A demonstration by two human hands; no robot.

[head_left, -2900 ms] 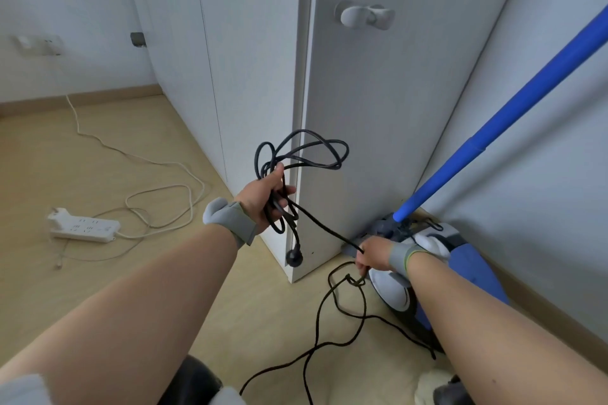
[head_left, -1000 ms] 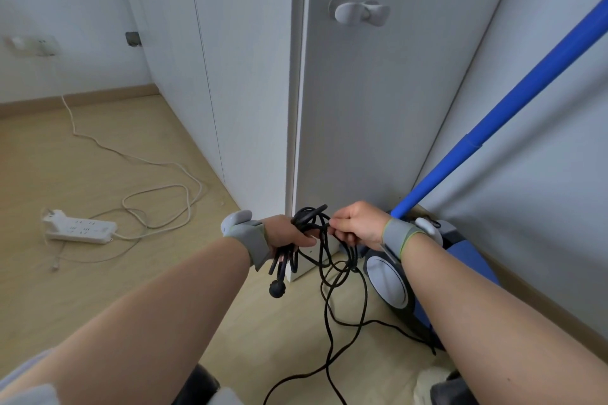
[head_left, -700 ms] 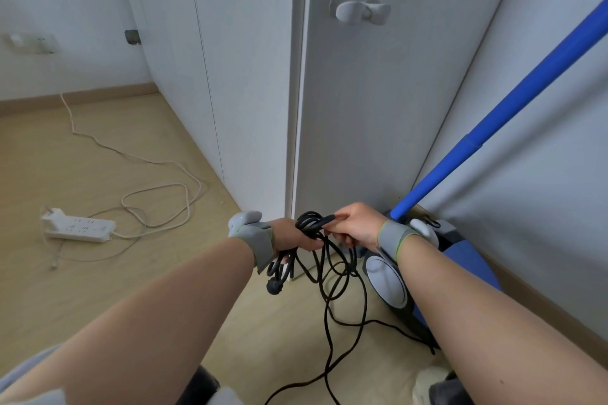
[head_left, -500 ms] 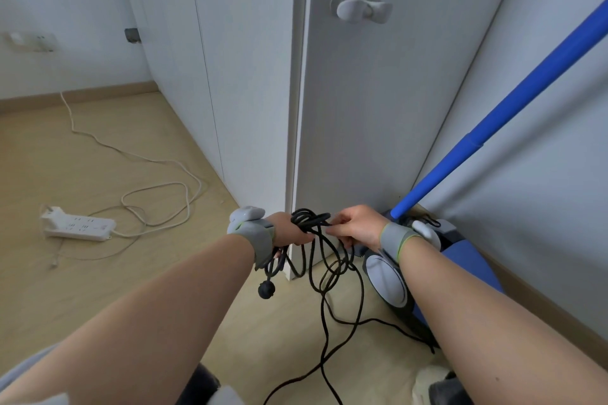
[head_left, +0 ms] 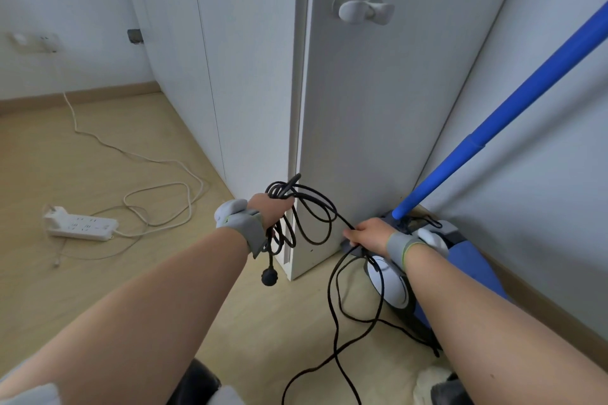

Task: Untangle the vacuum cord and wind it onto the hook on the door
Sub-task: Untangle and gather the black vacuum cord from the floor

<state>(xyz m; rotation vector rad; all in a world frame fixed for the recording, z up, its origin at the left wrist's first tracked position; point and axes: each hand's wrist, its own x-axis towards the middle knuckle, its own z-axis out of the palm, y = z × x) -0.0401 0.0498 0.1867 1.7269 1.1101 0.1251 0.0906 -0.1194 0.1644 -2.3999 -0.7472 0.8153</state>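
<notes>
**Position.** The vacuum cord (head_left: 316, 210) is hanging in slack black loops in front of the foot of the door (head_left: 378, 115), well below the hook (head_left: 363, 10) on the door.

**Hands.** The left hand (head_left: 268, 207) is gripping the gathered coils, fingers curled round them, and the plug (head_left: 269, 279) is dangling beneath it. The right hand (head_left: 370, 233) is pinching a single strand at the door's foot, beside the vacuum (head_left: 393, 286).

**Handling, as judged.** The cord is looking light, limp and somewhat springy, so it is likely to kink again. It is best taken one strand at a time, close to the bundle.

**Not made out.** Most fingertips are lying hidden behind the hands. The crossings inside the bundle are proving hard to read. The trailing cord on the floor is running out of view, away from the door.
</notes>
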